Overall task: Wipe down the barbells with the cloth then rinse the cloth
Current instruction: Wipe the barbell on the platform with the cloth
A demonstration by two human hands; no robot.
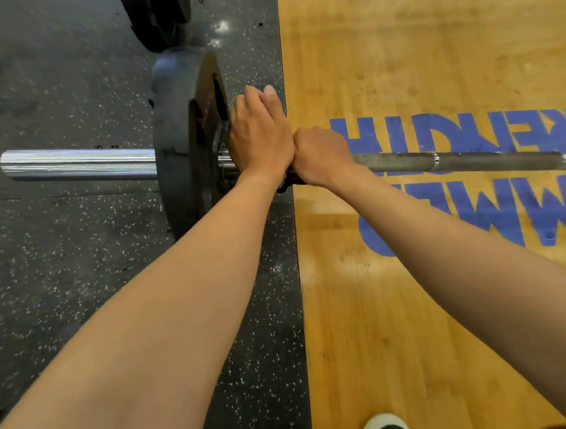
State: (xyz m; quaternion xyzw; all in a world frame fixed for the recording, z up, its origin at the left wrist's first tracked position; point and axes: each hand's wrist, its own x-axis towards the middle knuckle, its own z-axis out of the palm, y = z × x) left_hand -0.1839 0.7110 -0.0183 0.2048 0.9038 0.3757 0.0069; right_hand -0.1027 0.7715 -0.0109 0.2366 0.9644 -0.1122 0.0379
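Observation:
A barbell lies across the floor, its knurled shaft (454, 160) running right and its shiny sleeve (79, 163) sticking out left of a black weight plate (178, 144). My left hand (260, 136) lies over the bar right beside the plate's collar, fingers straight and pointing away. My right hand (321, 155) is curled round the shaft just to the right, touching the left hand. A small dark piece of cloth (286, 182) peeks out beneath the two wrists; most of it is hidden.
Black speckled rubber flooring (81, 293) covers the left half and a wooden platform (415, 339) with blue lettering the right. More black plates (157, 16) stand at the top. The toe of a white shoe (386, 428) shows at the bottom edge.

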